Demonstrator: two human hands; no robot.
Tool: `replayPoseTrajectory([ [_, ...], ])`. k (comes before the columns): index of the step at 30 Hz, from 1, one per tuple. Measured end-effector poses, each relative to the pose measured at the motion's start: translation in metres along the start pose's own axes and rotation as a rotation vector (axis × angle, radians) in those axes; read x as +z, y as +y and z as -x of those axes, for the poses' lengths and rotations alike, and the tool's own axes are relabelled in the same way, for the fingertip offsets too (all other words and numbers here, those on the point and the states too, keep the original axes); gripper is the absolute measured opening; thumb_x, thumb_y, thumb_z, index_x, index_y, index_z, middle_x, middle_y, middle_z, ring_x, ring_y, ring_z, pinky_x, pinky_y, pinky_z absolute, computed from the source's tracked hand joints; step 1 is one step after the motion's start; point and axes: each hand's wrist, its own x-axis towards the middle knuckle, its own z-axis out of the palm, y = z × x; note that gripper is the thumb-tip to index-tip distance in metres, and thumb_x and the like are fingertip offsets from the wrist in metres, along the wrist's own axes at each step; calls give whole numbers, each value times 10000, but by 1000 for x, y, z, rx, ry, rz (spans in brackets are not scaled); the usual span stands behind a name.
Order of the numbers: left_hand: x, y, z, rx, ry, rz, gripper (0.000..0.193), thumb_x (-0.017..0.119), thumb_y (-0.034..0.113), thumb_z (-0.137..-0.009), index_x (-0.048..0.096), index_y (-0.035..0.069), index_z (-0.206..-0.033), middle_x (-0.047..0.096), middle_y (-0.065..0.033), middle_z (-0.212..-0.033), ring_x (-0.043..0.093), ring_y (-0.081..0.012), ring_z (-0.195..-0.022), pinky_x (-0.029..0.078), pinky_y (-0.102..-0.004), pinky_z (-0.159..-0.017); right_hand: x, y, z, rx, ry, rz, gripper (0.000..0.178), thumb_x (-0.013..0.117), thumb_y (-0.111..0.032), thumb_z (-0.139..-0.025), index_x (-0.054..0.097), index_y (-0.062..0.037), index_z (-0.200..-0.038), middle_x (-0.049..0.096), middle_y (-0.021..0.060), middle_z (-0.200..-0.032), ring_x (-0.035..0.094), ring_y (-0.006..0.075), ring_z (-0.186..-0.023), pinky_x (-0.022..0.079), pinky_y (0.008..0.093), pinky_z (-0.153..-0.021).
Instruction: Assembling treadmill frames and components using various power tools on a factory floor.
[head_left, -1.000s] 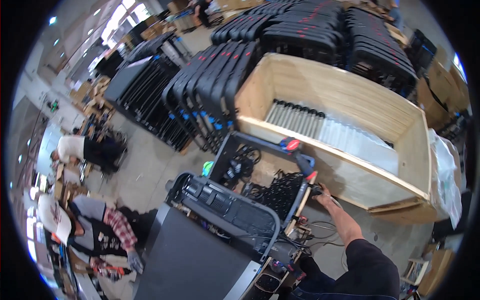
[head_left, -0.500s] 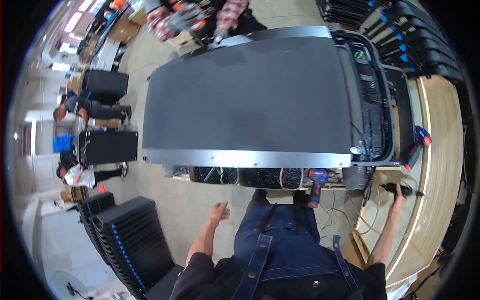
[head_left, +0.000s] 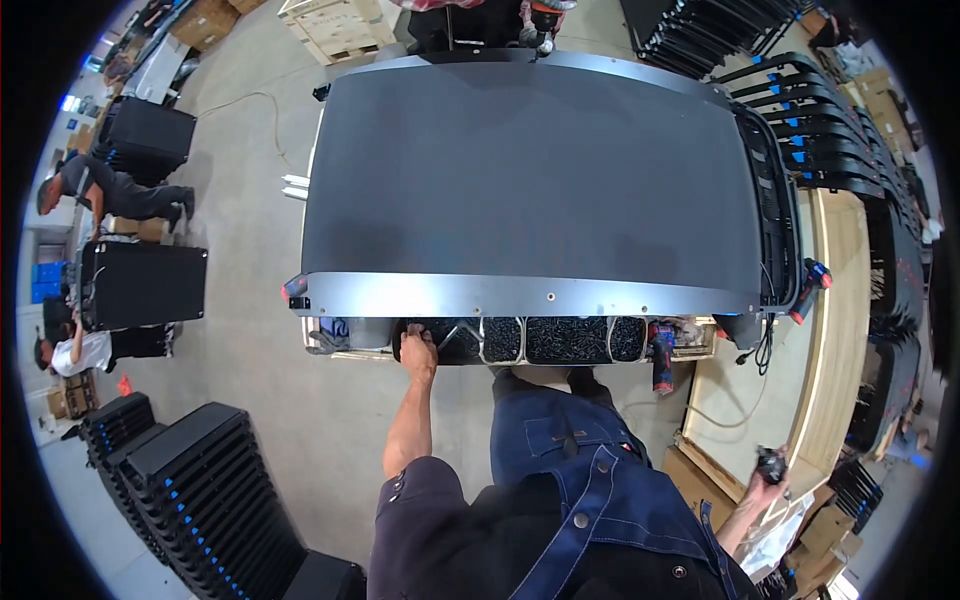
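Observation:
A large treadmill deck with a dark flat belt [head_left: 540,170] spans the middle, edged on my side by a silver-grey side rail [head_left: 430,294]. Just below that rail, my left hand [head_left: 419,350] reaches into a row of bins of small black screws [head_left: 565,338]. Its fingers are curled down at the left bin, and their tips are hidden. At the lower right, beside the wooden crate, my right hand [head_left: 763,492] is closed around a black power driver [head_left: 770,465], seen end-on. A red and blue cordless driver [head_left: 662,357] stands right of the bins.
An open wooden crate [head_left: 822,330] is on my right, with another red and blue driver [head_left: 812,290] near the deck's corner. Stacked black frames [head_left: 205,490] stand lower left. A co-worker's hand [head_left: 545,20] is at the far rail. Two people work at far left.
My left hand has moved up and forward to the bins. My right hand has drawn back toward me with the driver. The view has shifted, and the deck lies flatter in it.

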Motion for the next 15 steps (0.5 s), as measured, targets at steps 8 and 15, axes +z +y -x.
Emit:
replayPoseTrajectory([
  [8,41,37,-22,464,-288,-225,256,644,298,-922,746,92,-1033,740,-152,-951,708,-347,-921,557,-489,-799,74,103,132,-29,103,290,382,676,-60,-839,608,61,-1194,686,126,-958,651,249,-868,556,425,-861],
  [15,67,120,-73,741,-328,91,299,639,328,-978,690,33,-972,708,-127,-820,632,-239,-645,545,-429,-641,203,170,137,-3,-124,569,624,778,-69,-860,483,-84,-1410,688,121,-1117,691,197,-893,582,357,-806],
])
